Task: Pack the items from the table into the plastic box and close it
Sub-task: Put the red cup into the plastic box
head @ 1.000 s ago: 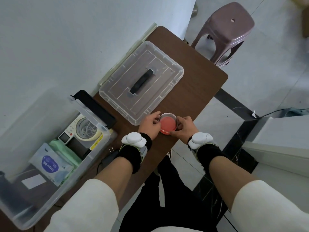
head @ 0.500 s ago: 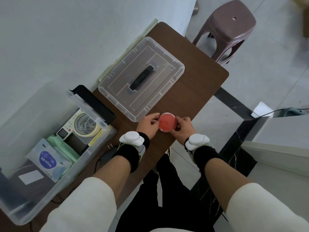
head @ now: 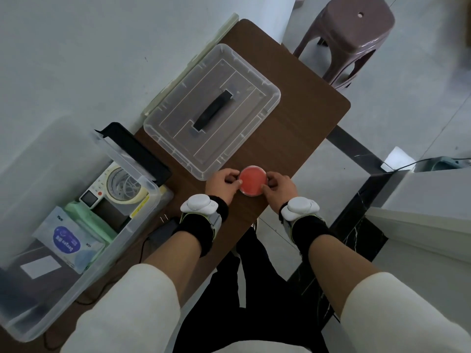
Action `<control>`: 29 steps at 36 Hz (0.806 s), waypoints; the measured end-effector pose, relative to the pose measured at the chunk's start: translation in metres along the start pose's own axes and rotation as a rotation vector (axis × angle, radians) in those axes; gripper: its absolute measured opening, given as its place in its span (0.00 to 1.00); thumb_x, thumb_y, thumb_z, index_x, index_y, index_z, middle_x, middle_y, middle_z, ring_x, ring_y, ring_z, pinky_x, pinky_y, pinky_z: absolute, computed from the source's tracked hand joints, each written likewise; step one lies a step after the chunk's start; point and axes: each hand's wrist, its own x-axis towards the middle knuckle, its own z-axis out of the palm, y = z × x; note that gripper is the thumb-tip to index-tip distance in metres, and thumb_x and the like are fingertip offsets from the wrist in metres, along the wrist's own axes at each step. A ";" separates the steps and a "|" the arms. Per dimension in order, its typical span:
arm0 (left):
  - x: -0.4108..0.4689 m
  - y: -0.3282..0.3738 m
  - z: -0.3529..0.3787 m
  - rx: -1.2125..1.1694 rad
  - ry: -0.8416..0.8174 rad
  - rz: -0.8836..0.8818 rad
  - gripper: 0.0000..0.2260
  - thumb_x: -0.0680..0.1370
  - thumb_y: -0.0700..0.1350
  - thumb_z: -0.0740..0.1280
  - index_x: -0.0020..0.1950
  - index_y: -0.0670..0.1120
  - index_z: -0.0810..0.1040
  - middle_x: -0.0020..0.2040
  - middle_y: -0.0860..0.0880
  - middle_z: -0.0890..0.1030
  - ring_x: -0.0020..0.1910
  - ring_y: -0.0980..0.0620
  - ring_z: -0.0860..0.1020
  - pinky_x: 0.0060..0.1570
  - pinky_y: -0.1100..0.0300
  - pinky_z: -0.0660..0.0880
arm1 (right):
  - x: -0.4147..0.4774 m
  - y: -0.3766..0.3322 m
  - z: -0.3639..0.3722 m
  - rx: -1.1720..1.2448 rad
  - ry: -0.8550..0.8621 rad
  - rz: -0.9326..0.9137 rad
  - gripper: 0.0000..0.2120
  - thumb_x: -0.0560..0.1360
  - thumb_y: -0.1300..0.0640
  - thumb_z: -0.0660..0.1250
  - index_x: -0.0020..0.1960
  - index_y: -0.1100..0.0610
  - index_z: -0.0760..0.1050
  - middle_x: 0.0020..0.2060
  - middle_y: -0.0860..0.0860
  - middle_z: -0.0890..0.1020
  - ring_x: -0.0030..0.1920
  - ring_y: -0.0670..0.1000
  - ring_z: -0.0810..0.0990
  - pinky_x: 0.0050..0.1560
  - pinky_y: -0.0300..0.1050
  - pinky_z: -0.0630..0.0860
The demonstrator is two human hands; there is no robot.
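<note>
head | left grip point(head: 224, 186) and right grip point(head: 279, 187) pinch the red petri dish point(head: 253, 180) | next, probably: carry it level into plastic box point(head: 155, 193)

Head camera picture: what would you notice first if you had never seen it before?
The red dish stands out most, pinched between the left hand and the right hand near the table's front edge. Just behind it lies the clear lid with a black handle, and at the left sits the open box, already holding several things.
</note>
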 end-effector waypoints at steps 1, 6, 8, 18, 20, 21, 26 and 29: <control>0.000 0.001 0.000 -0.008 0.005 0.009 0.12 0.74 0.38 0.71 0.57 0.42 0.80 0.48 0.41 0.81 0.47 0.42 0.81 0.53 0.44 0.78 | 0.001 -0.001 -0.001 0.001 0.000 0.011 0.18 0.76 0.55 0.66 0.66 0.56 0.74 0.57 0.57 0.78 0.53 0.55 0.80 0.56 0.48 0.76; 0.004 0.009 -0.003 -0.025 -0.012 0.011 0.10 0.73 0.37 0.71 0.53 0.44 0.79 0.46 0.44 0.82 0.47 0.44 0.81 0.54 0.44 0.78 | -0.001 -0.006 -0.002 0.093 0.029 0.069 0.16 0.77 0.54 0.63 0.64 0.55 0.73 0.55 0.55 0.81 0.52 0.56 0.81 0.53 0.48 0.77; 0.005 0.013 -0.005 -0.023 -0.011 0.004 0.10 0.73 0.38 0.72 0.53 0.45 0.79 0.45 0.45 0.82 0.47 0.45 0.81 0.54 0.45 0.78 | -0.003 -0.009 -0.004 0.159 0.037 0.088 0.14 0.78 0.54 0.62 0.62 0.54 0.73 0.54 0.54 0.81 0.51 0.57 0.82 0.54 0.53 0.79; 0.000 0.049 -0.025 0.014 0.052 0.094 0.09 0.73 0.38 0.69 0.50 0.49 0.76 0.45 0.48 0.80 0.44 0.51 0.79 0.48 0.56 0.77 | -0.002 -0.040 -0.034 0.170 0.038 0.005 0.14 0.76 0.53 0.64 0.61 0.52 0.71 0.53 0.54 0.82 0.49 0.57 0.83 0.53 0.57 0.80; -0.002 0.057 -0.030 -0.003 0.056 0.094 0.09 0.73 0.37 0.68 0.50 0.49 0.76 0.43 0.49 0.80 0.44 0.48 0.80 0.47 0.54 0.79 | -0.001 -0.049 -0.040 0.154 0.022 -0.020 0.17 0.77 0.54 0.63 0.65 0.54 0.71 0.56 0.55 0.81 0.51 0.59 0.83 0.54 0.57 0.80; -0.005 0.061 -0.032 -0.021 0.064 0.096 0.09 0.73 0.37 0.68 0.50 0.48 0.75 0.44 0.48 0.80 0.44 0.47 0.80 0.48 0.51 0.80 | -0.003 -0.054 -0.043 0.153 0.014 -0.033 0.17 0.77 0.55 0.62 0.66 0.55 0.71 0.57 0.56 0.81 0.51 0.59 0.83 0.55 0.57 0.79; -0.015 0.078 -0.046 -0.056 0.115 0.179 0.08 0.76 0.45 0.69 0.52 0.47 0.73 0.46 0.50 0.78 0.46 0.50 0.79 0.47 0.53 0.80 | -0.005 -0.079 -0.057 0.156 0.006 -0.102 0.16 0.78 0.57 0.61 0.65 0.57 0.72 0.57 0.57 0.81 0.51 0.59 0.82 0.56 0.58 0.79; -0.025 0.092 -0.062 -0.059 0.163 0.217 0.08 0.77 0.44 0.68 0.53 0.46 0.72 0.48 0.49 0.78 0.45 0.51 0.78 0.48 0.54 0.80 | -0.010 -0.101 -0.069 0.183 -0.001 -0.154 0.16 0.77 0.59 0.61 0.64 0.57 0.73 0.56 0.56 0.81 0.50 0.58 0.82 0.54 0.56 0.80</control>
